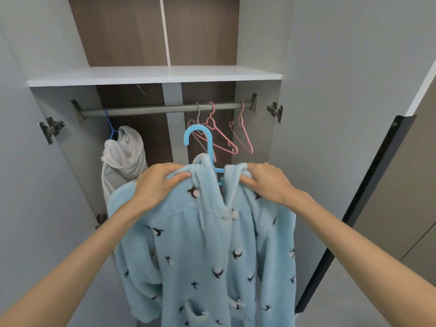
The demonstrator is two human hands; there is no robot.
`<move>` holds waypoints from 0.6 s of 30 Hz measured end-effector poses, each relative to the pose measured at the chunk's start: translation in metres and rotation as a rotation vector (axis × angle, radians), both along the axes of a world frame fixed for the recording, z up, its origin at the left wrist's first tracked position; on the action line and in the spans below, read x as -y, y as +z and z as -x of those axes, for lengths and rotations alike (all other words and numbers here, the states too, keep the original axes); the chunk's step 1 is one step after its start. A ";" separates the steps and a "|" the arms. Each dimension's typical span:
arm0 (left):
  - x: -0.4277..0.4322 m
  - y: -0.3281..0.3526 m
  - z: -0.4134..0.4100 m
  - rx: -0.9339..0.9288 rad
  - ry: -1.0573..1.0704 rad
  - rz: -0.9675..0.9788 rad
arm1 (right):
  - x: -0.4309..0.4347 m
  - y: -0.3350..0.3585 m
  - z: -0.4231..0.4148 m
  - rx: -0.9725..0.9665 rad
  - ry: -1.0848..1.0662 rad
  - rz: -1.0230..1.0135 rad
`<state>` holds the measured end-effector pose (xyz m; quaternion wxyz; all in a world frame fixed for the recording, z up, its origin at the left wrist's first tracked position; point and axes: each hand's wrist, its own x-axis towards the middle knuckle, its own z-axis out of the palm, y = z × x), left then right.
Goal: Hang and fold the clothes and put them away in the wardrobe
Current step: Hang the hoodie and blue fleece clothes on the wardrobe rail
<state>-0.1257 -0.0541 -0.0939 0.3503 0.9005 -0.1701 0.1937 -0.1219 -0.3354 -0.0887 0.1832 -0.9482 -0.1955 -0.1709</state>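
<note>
Rail (pixel 141 111) with pink hangers (pixel 211 120), grey garment (pixel 122 156)

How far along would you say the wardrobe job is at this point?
Done: a pale garment hangs at the left end of the rail. In hand: left hand and right hand grip the shoulders of the blue fleece robe, already on its blue hanger, hook not yet on the rail. Left: hooking it on; empty hangers wait at the right. No other clothes are in view.

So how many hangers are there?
5: dark blue hanger at the rail's left, carrying a pale garment; grey hanger and two pink hangers empty further right; light blue hanger inside the robe.
</note>
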 end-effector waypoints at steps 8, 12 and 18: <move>0.016 0.005 0.000 0.082 -0.127 -0.064 | -0.014 0.013 0.009 -0.145 0.125 -0.042; 0.019 -0.003 0.001 0.119 -0.107 -0.182 | -0.009 -0.004 0.016 -0.151 0.069 -0.097; 0.016 0.008 -0.001 0.305 0.116 0.111 | 0.018 -0.017 0.009 -0.243 -0.097 0.028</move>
